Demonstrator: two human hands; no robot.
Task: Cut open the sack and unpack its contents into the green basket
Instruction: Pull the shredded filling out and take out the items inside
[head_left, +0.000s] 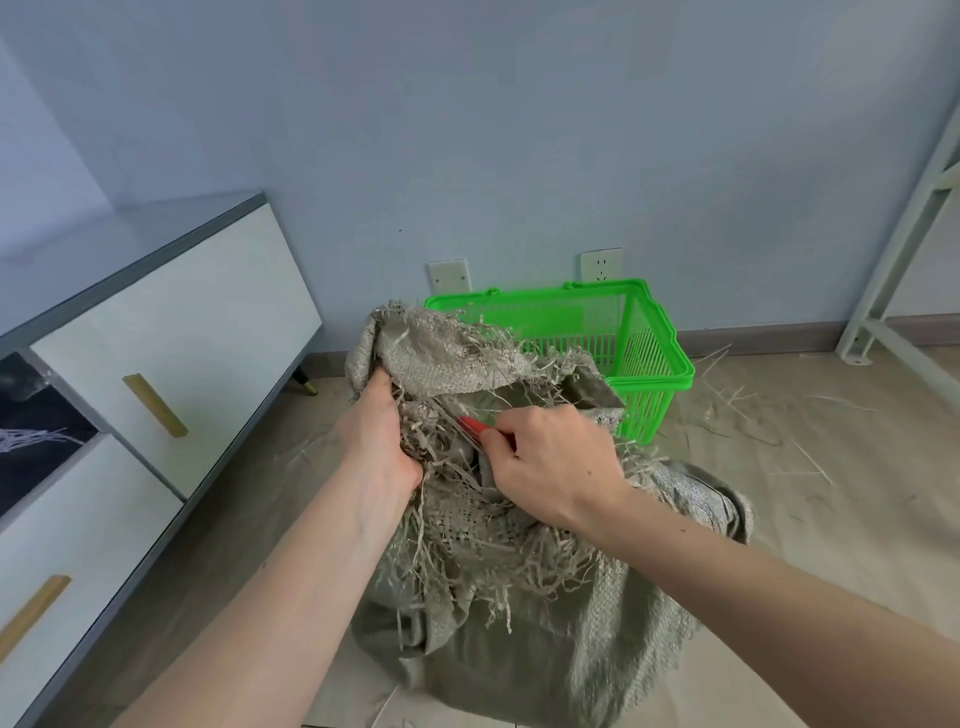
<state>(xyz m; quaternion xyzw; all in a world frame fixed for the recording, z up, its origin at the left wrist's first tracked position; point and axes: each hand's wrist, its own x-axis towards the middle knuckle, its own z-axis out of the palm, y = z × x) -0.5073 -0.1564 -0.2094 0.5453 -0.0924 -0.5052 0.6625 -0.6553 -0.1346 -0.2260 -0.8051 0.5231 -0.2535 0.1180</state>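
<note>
The sack (519, 597) is standing on the floor in the near centre, its upper weave already slit and fraying into loose strands. The cutting is judged to be partly done: an opening is showing at the top, but no contents are visible, and unpacking has not yet begun. The basket (660, 332) is sitting just beyond the sack, against the far wall, and no contents are showing in the part of it that the sack leaves in view. The left hand (376, 441) is reaching in from the near left, gripping a bunched fold of the torn fabric and holding it up. The right hand (550, 462) is coming in from the right, fingers curled round a red-handled cutter (475, 427), whose tip is pointing left into the frayed edge.
</note>
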